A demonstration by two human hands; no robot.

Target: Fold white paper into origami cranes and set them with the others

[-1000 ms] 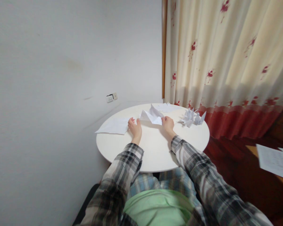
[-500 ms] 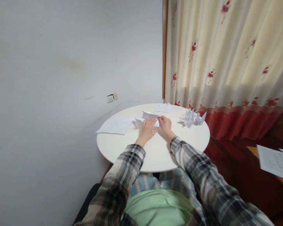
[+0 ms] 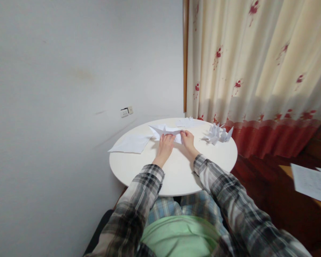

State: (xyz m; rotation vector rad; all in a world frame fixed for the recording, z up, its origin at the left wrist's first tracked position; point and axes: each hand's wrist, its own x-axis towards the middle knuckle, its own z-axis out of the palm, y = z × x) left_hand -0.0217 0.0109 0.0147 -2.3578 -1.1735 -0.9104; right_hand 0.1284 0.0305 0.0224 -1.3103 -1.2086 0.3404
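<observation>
A partly folded sheet of white paper [image 3: 157, 131] lies at the middle of the round white table [image 3: 173, 178], its left end raised in a point. My left hand [image 3: 166, 144] is closed on its near edge, fingertips partly hidden by the paper. At the paper's right end, my right hand [image 3: 187, 141] pinches the edge between thumb and fingers. Only a small gap separates the two hands.
Flat white paper [image 3: 131, 143] rests at the table's left edge. Several folded paper cranes [image 3: 216, 134] cluster on the right, and more paper [image 3: 186, 122] lies at the back. A wall stands close on the left; a patterned curtain [image 3: 240, 71] hangs behind.
The paper's left end has swung up and out to the left, and its upper layer now spreads wider. My left hand has shifted slightly left; my right hand stays at the right end.
</observation>
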